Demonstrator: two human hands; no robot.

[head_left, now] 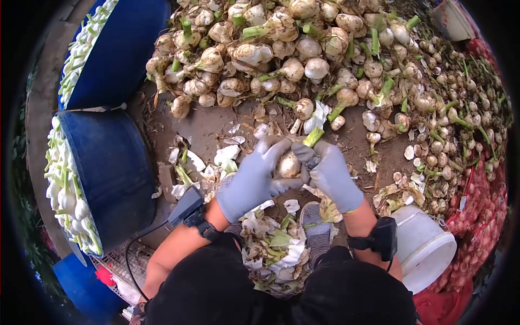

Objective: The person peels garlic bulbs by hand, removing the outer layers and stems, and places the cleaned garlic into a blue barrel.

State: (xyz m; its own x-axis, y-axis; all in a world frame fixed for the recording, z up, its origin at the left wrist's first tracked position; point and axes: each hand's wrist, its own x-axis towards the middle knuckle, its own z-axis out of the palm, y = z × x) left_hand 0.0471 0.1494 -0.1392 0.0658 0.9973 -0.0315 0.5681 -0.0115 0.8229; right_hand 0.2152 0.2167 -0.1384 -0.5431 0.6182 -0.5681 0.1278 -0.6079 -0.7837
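Observation:
In grey gloves, both hands close around one garlic bulb (288,164) in front of my body, its skin pale with brown patches. My left hand (253,176) curls its fingers around the bulb from the left. My right hand (335,177) presses thumb and fingers against it from the right, near a cut green stem (313,137). Part of the bulb is hidden behind the fingers. Peeled white skins (226,156) lie just left of my left hand, and a curled white husk (318,117) rests above my right hand.
A large heap of unpeeled garlic (281,49) spreads ahead and right. Two blue tubs, one nearer (111,168) and one farther (116,49), hold white peeled garlic at left. A white bucket (425,246) and red mesh sacks (468,222) stand right. Husks (276,246) pile between my feet.

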